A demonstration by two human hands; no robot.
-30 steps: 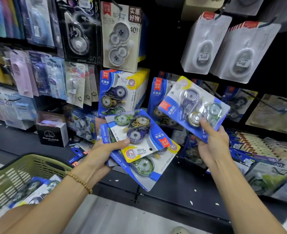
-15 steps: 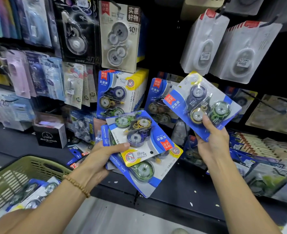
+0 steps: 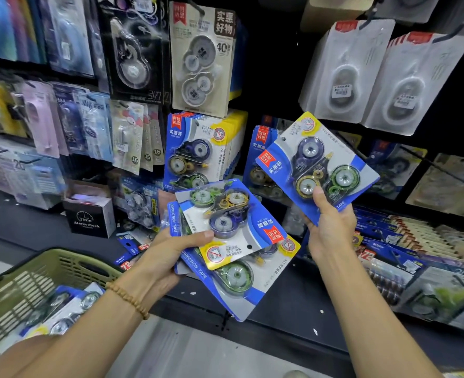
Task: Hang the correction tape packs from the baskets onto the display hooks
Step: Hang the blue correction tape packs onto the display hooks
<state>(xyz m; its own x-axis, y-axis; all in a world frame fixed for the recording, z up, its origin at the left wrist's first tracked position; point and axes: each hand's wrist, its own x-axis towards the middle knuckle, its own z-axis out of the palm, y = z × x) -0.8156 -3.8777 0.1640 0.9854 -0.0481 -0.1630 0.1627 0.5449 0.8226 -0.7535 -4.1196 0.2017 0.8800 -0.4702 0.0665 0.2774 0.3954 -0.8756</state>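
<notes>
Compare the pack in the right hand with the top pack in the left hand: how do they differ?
The right hand holds a single pack raised, red label uppermost. The left hand holds its top pack lower, on a stack, turned so the red label points down. Both are blue cards with three tape dispensers.

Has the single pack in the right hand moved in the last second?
Yes. The single pack has turned upright and edged right and up, uncovering the hanging blue packs behind.

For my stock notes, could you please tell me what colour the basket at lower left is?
The basket is olive green with slotted sides, shown in the head view.
</notes>
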